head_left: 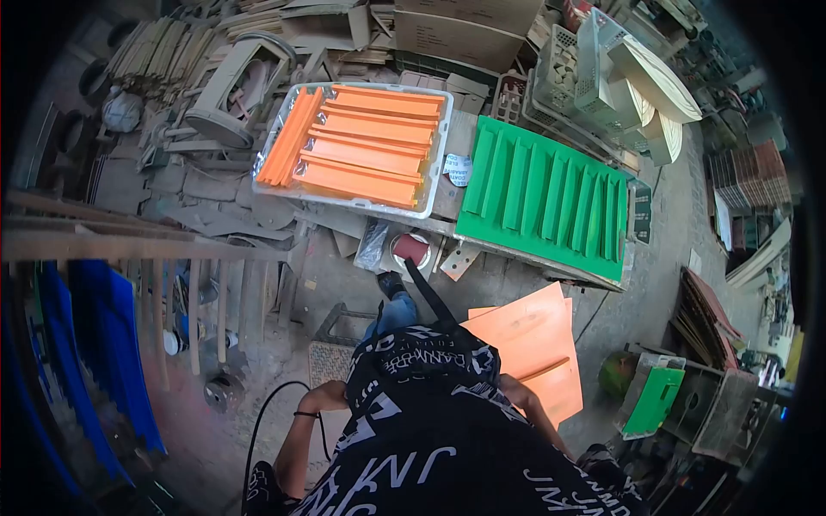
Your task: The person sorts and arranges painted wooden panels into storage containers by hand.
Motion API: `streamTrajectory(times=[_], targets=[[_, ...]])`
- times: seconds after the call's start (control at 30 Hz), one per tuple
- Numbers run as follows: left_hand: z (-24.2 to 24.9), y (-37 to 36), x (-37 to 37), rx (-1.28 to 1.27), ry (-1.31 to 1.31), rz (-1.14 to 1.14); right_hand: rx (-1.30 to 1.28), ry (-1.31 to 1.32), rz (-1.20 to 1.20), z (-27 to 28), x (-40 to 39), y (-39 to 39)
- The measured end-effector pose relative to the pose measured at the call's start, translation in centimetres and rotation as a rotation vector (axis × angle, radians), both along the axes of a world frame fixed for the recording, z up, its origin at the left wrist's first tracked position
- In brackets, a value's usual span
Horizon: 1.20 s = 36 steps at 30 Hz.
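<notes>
At my waist I see the black shirt with white lettering, its lower front bunched outward. My left hand, with a dark band at the wrist, is closed at the shirt's left edge; the fingertips are tucked into the cloth. On the other side my right hand meets the shirt's right edge, its fingers mostly hidden by the fabric. Close by that hand, flat orange panels lie low down, one with a long ridge. A dark strap hangs forward from the shirt.
Ahead, a bench carries a pale tray of orange angled strips and a green panel with upright ridges. A reddish roll stands below. Blue panels hang left. Crates and wood scraps crowd the back.
</notes>
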<state>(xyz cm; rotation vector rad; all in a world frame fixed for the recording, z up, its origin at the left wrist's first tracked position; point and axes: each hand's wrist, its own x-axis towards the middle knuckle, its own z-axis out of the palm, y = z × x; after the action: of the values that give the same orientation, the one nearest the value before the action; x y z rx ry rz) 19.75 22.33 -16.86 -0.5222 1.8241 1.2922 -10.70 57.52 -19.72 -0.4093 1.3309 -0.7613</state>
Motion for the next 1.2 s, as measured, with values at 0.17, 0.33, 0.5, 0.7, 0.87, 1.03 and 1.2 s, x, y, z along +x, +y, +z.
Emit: streamTrajectory(times=[0.17,0.33,0.5,0.7,0.87,1.03,1.2], targets=[[0.8,6.7,1.3,-0.052,-0.096,0.297,-0.151,-0.082,-0.344,0.4,3.6,3.8],[4.4,15.1,1.3,0.091,-0.093,0.878,-0.116,0.051,-0.364,-1.0,6.5,10.2],[0.3,20.4,7.7,0.235,0.037,0.903,0.106,0.402,-0.231,0.2,9.0,13.8],[-1.5,24.5,13.0,0.142,0.072,0.966,0.105,0.324,-0.244,1.1,11.3,15.5],[-2.8,28.0,16.9,0.096,0.126,1.061,0.059,0.347,-0.262,1.7,12.5,16.2],[-4.4,32.5,19.5,-0.054,0.025,1.085,-0.056,0.389,-0.239,1.7,12.5,17.0],[5.2,36.1,12.4,0.036,0.261,1.458,-0.191,0.243,-0.126,-1.2,10.6,15.8]])
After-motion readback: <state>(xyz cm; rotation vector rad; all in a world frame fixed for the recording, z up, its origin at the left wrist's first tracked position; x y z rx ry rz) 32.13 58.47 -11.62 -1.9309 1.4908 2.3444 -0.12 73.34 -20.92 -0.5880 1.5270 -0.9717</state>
